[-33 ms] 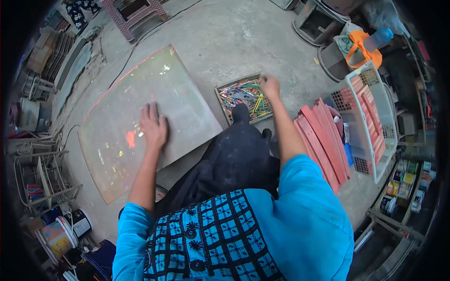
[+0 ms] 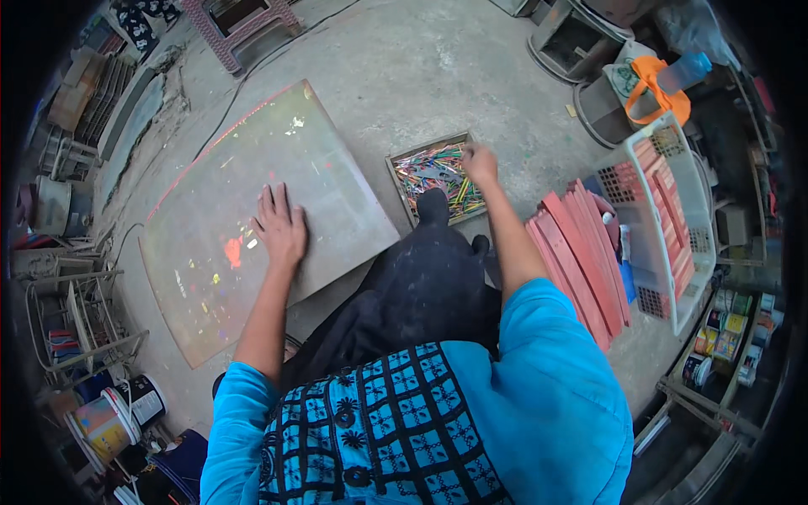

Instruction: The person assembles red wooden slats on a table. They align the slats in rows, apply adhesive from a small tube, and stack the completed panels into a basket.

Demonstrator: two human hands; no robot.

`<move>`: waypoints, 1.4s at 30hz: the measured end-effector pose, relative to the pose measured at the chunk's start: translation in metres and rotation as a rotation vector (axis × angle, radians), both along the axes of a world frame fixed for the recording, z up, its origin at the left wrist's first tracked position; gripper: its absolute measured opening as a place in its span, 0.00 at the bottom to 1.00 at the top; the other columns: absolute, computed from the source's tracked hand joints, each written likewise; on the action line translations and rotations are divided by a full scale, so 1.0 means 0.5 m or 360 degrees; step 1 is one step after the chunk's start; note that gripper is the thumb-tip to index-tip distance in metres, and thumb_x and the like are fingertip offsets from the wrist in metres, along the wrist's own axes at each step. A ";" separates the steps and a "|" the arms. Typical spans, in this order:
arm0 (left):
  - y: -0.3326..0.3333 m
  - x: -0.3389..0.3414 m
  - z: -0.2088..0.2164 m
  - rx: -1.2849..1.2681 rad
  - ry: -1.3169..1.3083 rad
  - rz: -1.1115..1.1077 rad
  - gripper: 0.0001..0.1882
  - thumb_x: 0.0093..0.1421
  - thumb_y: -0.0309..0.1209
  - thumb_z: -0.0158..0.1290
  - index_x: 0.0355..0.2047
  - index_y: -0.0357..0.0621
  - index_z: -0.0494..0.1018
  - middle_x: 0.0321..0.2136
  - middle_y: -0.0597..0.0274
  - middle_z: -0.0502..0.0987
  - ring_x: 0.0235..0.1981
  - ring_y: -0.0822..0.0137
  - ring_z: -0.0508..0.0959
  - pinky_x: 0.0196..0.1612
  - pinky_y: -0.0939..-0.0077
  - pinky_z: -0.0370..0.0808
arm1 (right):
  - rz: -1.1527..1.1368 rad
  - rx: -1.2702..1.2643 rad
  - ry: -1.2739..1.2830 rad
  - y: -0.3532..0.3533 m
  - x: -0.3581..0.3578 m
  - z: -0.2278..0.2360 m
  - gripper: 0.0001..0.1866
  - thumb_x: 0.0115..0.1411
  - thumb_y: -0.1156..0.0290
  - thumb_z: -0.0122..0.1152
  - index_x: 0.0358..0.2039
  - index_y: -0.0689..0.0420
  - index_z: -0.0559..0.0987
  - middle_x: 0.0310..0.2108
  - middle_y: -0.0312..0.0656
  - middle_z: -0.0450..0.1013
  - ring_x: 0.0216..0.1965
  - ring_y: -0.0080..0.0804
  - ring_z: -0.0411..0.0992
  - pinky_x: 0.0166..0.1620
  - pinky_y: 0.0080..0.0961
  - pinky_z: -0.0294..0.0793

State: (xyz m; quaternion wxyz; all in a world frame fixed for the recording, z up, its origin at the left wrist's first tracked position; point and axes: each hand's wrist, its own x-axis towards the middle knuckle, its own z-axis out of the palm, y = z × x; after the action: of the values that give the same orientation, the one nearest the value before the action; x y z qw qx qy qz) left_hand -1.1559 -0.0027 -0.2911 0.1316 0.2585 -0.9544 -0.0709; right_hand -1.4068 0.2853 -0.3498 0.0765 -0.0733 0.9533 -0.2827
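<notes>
Black cloth (image 2: 421,278) partly hides the shallow tray (image 2: 427,147).

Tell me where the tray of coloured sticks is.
In the head view, the tray sits just above centre, right of the board, with the right hand at its right edge.
</notes>
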 end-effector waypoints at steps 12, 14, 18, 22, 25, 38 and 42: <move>0.034 -0.035 0.017 -0.0069 -0.0295 0.0156 0.32 0.54 0.40 0.42 0.60 0.52 0.49 0.61 0.55 0.46 0.61 0.52 0.46 0.57 0.44 0.40 | 0.0611 0.0597 0.0364 -0.059 0.031 -0.326 0.17 0.51 0.70 0.48 0.43 0.57 0.71 0.40 0.44 0.69 0.45 0.38 0.66 0.46 0.39 0.66; 0.035 -0.039 0.012 -0.0040 -0.0270 0.0149 0.32 0.54 0.40 0.42 0.60 0.53 0.49 0.61 0.55 0.46 0.62 0.53 0.45 0.58 0.45 0.39 | 0.0697 0.0610 0.0323 -0.052 0.021 -0.317 0.13 0.51 0.70 0.47 0.38 0.57 0.73 0.36 0.44 0.69 0.42 0.38 0.67 0.42 0.38 0.68; 0.037 -0.055 0.010 -0.0025 -0.0285 0.0110 0.31 0.55 0.40 0.40 0.60 0.55 0.48 0.61 0.57 0.45 0.62 0.53 0.44 0.58 0.46 0.37 | 0.0640 0.0566 0.0484 -0.036 0.034 -0.341 0.09 0.51 0.72 0.47 0.32 0.56 0.74 0.33 0.44 0.69 0.39 0.39 0.69 0.33 0.36 0.72; 0.035 -0.049 0.017 -0.0028 -0.0319 0.0153 0.33 0.54 0.40 0.41 0.60 0.53 0.48 0.61 0.55 0.45 0.62 0.53 0.44 0.58 0.46 0.37 | 0.0367 0.0088 0.0480 -0.043 0.043 -0.317 0.07 0.50 0.72 0.50 0.30 0.58 0.74 0.30 0.45 0.71 0.33 0.40 0.71 0.32 0.34 0.72; 0.035 -0.047 0.012 -0.0019 -0.0318 0.0166 0.32 0.54 0.40 0.41 0.60 0.53 0.48 0.61 0.55 0.45 0.62 0.54 0.44 0.58 0.46 0.37 | -0.0548 -0.0470 0.0005 -0.025 0.019 -0.290 0.08 0.47 0.73 0.56 0.29 0.59 0.76 0.26 0.47 0.72 0.30 0.44 0.72 0.35 0.36 0.70; 0.038 -0.053 0.019 0.0002 -0.0336 0.0185 0.32 0.54 0.37 0.41 0.60 0.51 0.47 0.61 0.54 0.45 0.62 0.52 0.44 0.58 0.47 0.37 | -0.0669 0.0404 -0.0297 -0.013 -0.102 -0.280 0.16 0.44 0.58 0.63 0.29 0.57 0.79 0.34 0.51 0.73 0.38 0.48 0.72 0.41 0.38 0.71; 0.031 -0.053 0.029 -0.0014 -0.0329 0.0184 0.33 0.52 0.37 0.42 0.60 0.49 0.48 0.60 0.52 0.45 0.61 0.51 0.44 0.58 0.47 0.37 | -0.0477 0.0529 -0.0259 -0.007 -0.109 -0.299 0.18 0.43 0.58 0.64 0.29 0.59 0.78 0.34 0.50 0.73 0.36 0.46 0.72 0.39 0.38 0.72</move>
State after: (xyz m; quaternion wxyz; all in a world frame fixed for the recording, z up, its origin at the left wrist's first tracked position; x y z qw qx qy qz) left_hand -1.1827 0.0127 -0.2764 0.0376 0.3184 -0.9467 -0.0319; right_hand -1.4612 0.2817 -0.4994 0.1215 0.1057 0.9777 -0.1350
